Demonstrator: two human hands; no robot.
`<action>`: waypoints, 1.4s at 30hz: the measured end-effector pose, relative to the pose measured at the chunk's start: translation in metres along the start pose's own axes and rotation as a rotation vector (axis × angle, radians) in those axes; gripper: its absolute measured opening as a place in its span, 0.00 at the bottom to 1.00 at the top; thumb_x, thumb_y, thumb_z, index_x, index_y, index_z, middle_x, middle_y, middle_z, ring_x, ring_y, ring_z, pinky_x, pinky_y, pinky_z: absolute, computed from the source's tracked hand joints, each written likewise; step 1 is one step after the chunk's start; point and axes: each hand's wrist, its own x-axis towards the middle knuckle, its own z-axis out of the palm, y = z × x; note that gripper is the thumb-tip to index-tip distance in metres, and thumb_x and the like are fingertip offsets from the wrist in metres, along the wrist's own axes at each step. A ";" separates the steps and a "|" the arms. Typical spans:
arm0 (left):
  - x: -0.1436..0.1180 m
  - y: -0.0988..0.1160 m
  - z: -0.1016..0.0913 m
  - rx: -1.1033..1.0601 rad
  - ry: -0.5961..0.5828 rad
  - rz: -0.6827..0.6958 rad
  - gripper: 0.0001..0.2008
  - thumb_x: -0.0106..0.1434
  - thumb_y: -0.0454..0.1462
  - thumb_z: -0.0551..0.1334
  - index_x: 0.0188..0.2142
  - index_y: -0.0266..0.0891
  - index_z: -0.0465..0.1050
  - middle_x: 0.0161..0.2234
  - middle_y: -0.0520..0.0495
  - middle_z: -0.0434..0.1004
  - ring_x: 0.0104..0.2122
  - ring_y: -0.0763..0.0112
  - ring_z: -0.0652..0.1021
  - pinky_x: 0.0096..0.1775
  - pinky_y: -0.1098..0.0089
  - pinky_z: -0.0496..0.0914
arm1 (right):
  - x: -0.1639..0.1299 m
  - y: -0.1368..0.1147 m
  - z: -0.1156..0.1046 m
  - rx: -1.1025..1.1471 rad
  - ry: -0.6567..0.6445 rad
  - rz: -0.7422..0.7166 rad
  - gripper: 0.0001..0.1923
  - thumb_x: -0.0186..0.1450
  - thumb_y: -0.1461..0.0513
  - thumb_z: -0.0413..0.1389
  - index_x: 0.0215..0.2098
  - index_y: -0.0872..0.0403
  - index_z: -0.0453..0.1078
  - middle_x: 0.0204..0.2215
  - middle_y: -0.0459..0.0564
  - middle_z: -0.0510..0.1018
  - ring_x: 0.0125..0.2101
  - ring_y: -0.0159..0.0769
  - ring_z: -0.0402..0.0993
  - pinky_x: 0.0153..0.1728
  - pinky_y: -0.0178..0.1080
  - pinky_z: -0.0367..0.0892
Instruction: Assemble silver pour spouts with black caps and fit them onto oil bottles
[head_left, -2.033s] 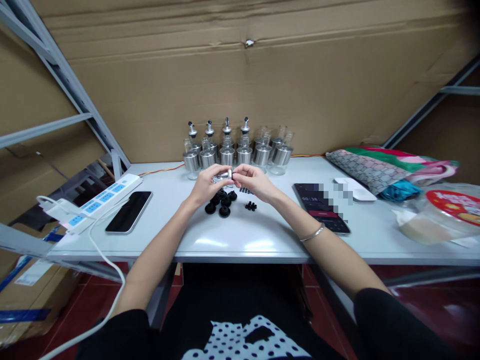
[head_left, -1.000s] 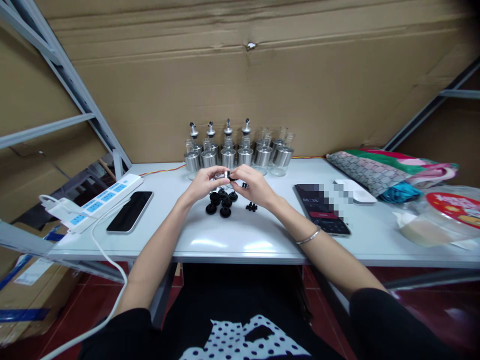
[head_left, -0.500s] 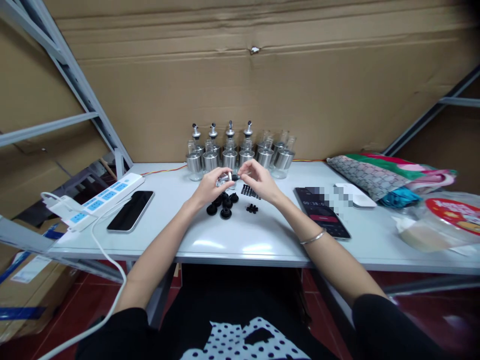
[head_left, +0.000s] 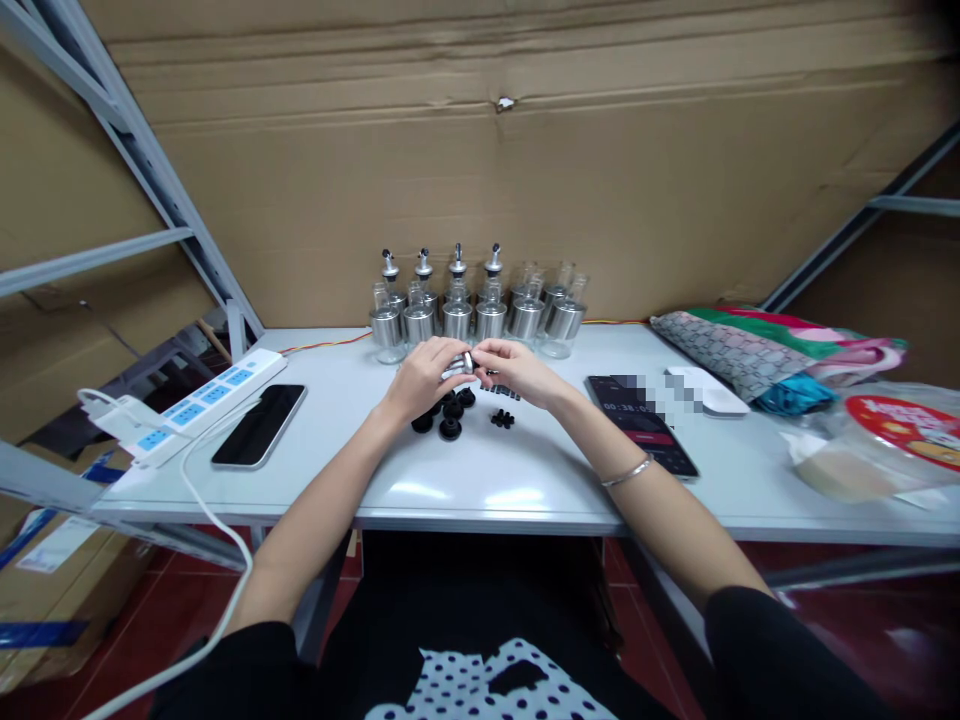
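Note:
Above the middle of the table, my left hand (head_left: 426, 380) is closed around a silver pourer spout (head_left: 469, 363). My right hand (head_left: 519, 370) pinches the spout's black ribbed stopper end, which the fingers largely hide. Below my hands lie several round black stoppers (head_left: 450, 427), partly covered by my left hand. Small black caps (head_left: 502, 419) sit in a cluster, and rows of small dark pieces (head_left: 501, 393) lie under my right hand. Behind stand glass bottles with steel sleeves (head_left: 457, 320); several at the back carry silver pourers (head_left: 457, 265).
On the left are a white power strip (head_left: 210, 400) with a cable and a dark phone (head_left: 260, 426). To the right lie a phone showing a timer (head_left: 637, 430), a white flat device (head_left: 705, 390), a colourful bag (head_left: 780, 350) and a clear plastic tub (head_left: 892, 440). Cardboard (head_left: 315, 190) walls the back.
My right hand has closed in against the pourer spout, its fingers now covering the black stopper that showed before. Both hands sit slightly lower.

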 end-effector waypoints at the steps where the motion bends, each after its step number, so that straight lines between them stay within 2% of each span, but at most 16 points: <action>1: 0.000 0.000 -0.001 -0.020 -0.008 -0.007 0.16 0.62 0.44 0.60 0.46 0.37 0.68 0.42 0.41 0.74 0.43 0.62 0.72 0.46 0.64 0.65 | 0.000 0.000 0.000 0.011 0.012 -0.001 0.20 0.51 0.48 0.63 0.26 0.56 0.66 0.14 0.39 0.68 0.19 0.24 0.63 0.24 0.32 0.59; 6: 0.003 -0.004 -0.009 -0.097 -0.027 -0.070 0.16 0.62 0.43 0.61 0.46 0.37 0.69 0.40 0.44 0.74 0.40 0.66 0.72 0.44 0.66 0.66 | 0.002 0.001 0.006 0.062 0.101 -0.047 0.21 0.47 0.50 0.66 0.27 0.56 0.68 0.17 0.39 0.70 0.19 0.23 0.63 0.24 0.32 0.60; 13: 0.007 -0.003 -0.016 -0.217 -0.038 -0.188 0.13 0.59 0.39 0.63 0.44 0.39 0.72 0.38 0.47 0.75 0.40 0.68 0.73 0.44 0.68 0.66 | 0.002 0.000 0.014 -0.001 0.156 -0.164 0.18 0.48 0.51 0.65 0.28 0.55 0.69 0.20 0.41 0.72 0.20 0.25 0.64 0.25 0.34 0.64; 17: 0.007 -0.002 -0.020 -0.312 -0.036 -0.255 0.14 0.58 0.39 0.64 0.44 0.38 0.73 0.40 0.46 0.76 0.41 0.67 0.74 0.45 0.68 0.66 | 0.002 0.004 0.016 -0.113 0.203 -0.268 0.16 0.51 0.52 0.63 0.31 0.54 0.69 0.24 0.44 0.73 0.24 0.29 0.67 0.27 0.35 0.66; 21: 0.006 -0.003 -0.021 -0.424 -0.047 -0.339 0.16 0.56 0.42 0.64 0.43 0.38 0.73 0.41 0.45 0.77 0.41 0.66 0.74 0.44 0.68 0.66 | 0.001 0.008 0.014 -0.333 0.254 -0.394 0.13 0.56 0.54 0.59 0.34 0.54 0.69 0.27 0.45 0.73 0.28 0.31 0.69 0.32 0.37 0.67; 29: 0.007 -0.009 -0.020 -0.766 -0.127 -0.483 0.21 0.52 0.47 0.66 0.40 0.35 0.75 0.40 0.43 0.78 0.38 0.66 0.75 0.42 0.67 0.67 | -0.005 0.005 0.014 -0.693 0.253 -0.621 0.07 0.61 0.58 0.56 0.36 0.53 0.69 0.26 0.46 0.72 0.27 0.33 0.69 0.33 0.38 0.67; 33: 0.006 -0.011 -0.022 -0.803 -0.142 -0.531 0.22 0.51 0.49 0.66 0.39 0.35 0.76 0.38 0.44 0.78 0.36 0.68 0.74 0.40 0.68 0.67 | -0.005 0.006 0.014 -0.818 0.237 -0.748 0.06 0.63 0.59 0.54 0.37 0.52 0.68 0.27 0.47 0.72 0.29 0.34 0.69 0.33 0.39 0.67; 37: 0.004 -0.015 -0.021 -0.831 -0.161 -0.561 0.23 0.50 0.51 0.66 0.37 0.34 0.76 0.32 0.47 0.77 0.31 0.72 0.73 0.37 0.69 0.66 | -0.005 0.006 0.012 -0.890 0.161 -0.859 0.05 0.66 0.60 0.52 0.37 0.52 0.67 0.32 0.51 0.75 0.33 0.37 0.69 0.36 0.42 0.67; 40: 0.004 -0.016 -0.020 -0.859 -0.164 -0.574 0.24 0.48 0.51 0.67 0.37 0.34 0.76 0.32 0.47 0.76 0.30 0.72 0.73 0.37 0.69 0.67 | -0.004 0.005 0.011 -0.937 0.118 -0.877 0.06 0.66 0.60 0.50 0.36 0.51 0.68 0.35 0.54 0.76 0.36 0.40 0.69 0.39 0.45 0.67; 42: 0.004 -0.015 -0.019 -0.834 -0.145 -0.568 0.24 0.48 0.52 0.67 0.37 0.35 0.76 0.32 0.47 0.76 0.30 0.72 0.72 0.37 0.69 0.67 | -0.003 0.005 0.010 -0.899 0.127 -0.840 0.05 0.66 0.60 0.51 0.36 0.51 0.68 0.35 0.53 0.75 0.37 0.39 0.69 0.39 0.45 0.68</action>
